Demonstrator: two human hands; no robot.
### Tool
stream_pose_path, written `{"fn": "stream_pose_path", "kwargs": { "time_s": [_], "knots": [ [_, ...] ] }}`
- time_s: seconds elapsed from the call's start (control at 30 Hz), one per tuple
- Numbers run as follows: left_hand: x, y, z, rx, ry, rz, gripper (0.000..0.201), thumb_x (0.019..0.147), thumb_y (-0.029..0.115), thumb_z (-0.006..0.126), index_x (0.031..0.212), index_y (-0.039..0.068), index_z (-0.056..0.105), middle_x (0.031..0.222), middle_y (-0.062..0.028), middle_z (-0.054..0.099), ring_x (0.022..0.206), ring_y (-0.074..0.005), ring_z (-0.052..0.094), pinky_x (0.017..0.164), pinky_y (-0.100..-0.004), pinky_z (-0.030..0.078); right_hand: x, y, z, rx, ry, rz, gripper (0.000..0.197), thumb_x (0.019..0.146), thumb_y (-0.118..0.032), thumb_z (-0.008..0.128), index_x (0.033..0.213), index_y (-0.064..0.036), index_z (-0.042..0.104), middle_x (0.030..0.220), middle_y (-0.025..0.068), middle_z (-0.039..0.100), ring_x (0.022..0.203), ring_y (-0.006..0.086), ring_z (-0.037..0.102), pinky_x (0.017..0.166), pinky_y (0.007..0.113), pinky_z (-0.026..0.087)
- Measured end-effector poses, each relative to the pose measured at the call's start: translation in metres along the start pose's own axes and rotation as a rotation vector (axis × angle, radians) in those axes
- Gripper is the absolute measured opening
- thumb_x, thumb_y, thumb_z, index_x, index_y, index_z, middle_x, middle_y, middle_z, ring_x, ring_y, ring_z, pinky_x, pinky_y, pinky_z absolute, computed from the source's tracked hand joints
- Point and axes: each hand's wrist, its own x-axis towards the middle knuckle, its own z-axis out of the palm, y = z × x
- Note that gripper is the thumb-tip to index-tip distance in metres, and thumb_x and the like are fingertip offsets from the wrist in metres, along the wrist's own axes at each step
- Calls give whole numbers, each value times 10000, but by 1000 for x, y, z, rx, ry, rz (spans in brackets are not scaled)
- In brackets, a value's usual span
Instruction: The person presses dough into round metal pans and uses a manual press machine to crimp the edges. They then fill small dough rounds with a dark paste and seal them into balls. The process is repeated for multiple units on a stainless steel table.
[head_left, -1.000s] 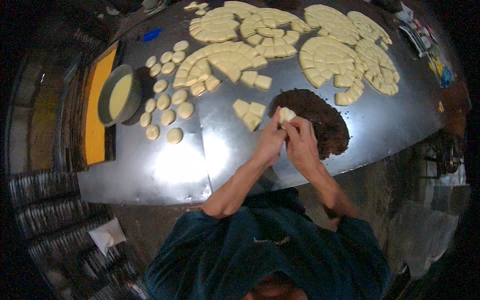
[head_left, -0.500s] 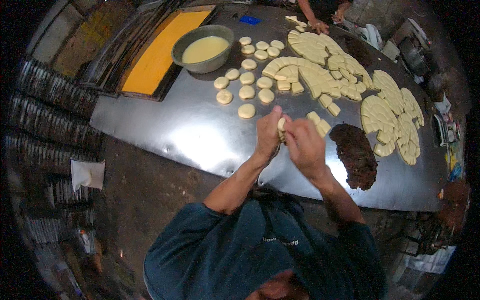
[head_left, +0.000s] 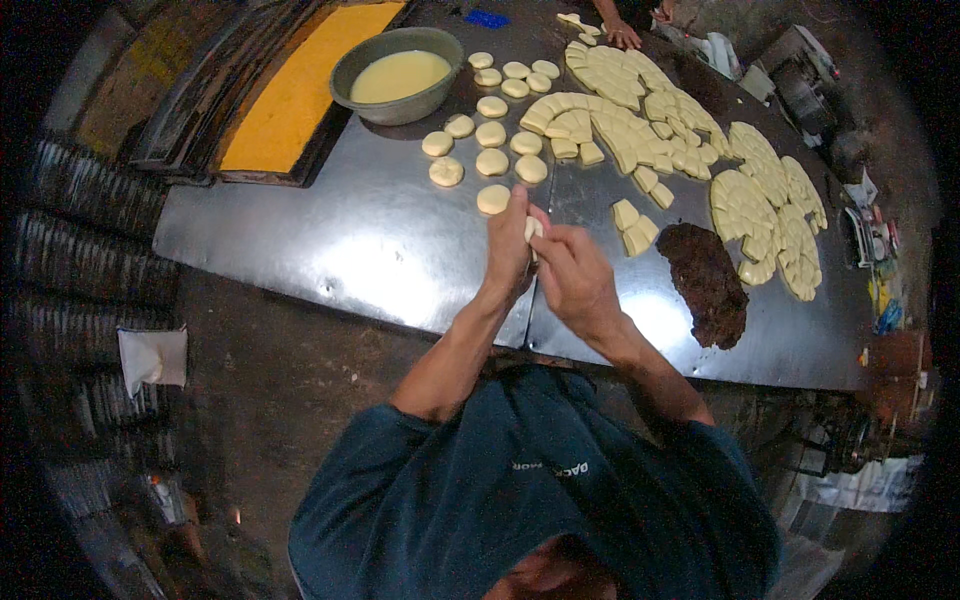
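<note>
Between my two hands is a small pale piece of dough [head_left: 534,229], held over the near part of the metal table. My left hand [head_left: 508,240] cups it from the left with the thumb up. My right hand [head_left: 575,275] pinches it from the right, and the fingers hide much of it. Just beyond my left hand lies a round dough ball [head_left: 493,199], one of several smooth rounds set out on the table. Cut dough pieces [head_left: 636,228] lie to the right of my hands, beside a dark brown mound of filling [head_left: 705,285].
Sheets of scored dough [head_left: 745,215] cover the table's right and far side. A grey bowl of pale yellow liquid [head_left: 400,78] stands far left, beside a long tray with an orange-yellow layer [head_left: 300,95]. Another person's hand [head_left: 622,35] rests at the far edge.
Both hands have shifted slightly left in the picture, still gripping the dough piece. The whole view has moved a little, and the far person's hands show less.
</note>
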Motion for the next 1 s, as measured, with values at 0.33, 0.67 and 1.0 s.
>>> {"fn": "stream_pose_path", "kwargs": {
  "time_s": [0.33,0.67,1.0],
  "knots": [
    [-5,-21,19,128,-179,-23,498,1003,427,352,857,29,614,685,-48,591,558,-104,550,439,-230,406,3,48,-21,240,-224,455,264,763,-33,672,1014,-10,594,961,136,571,839,254,621,692,342,528],
    [12,-132,73,776,-498,-139,535,934,451,482,1076,-48,609,803,-179,644,709,-293,630,635,-403,517,-145,85,-81,-168,-346,326,185,789,-30,580,973,-17,565,941,122,549,883,328,566,734,427,515],
    [173,-204,116,1396,-362,554,317,824,280,626,976,9,566,994,-209,607,906,-381,599,755,-486,484,-148,128,-97,-179,-853,757,278,853,-141,550,1113,-63,609,1069,140,629,1043,328,559,867,444,459]
  ]
}}
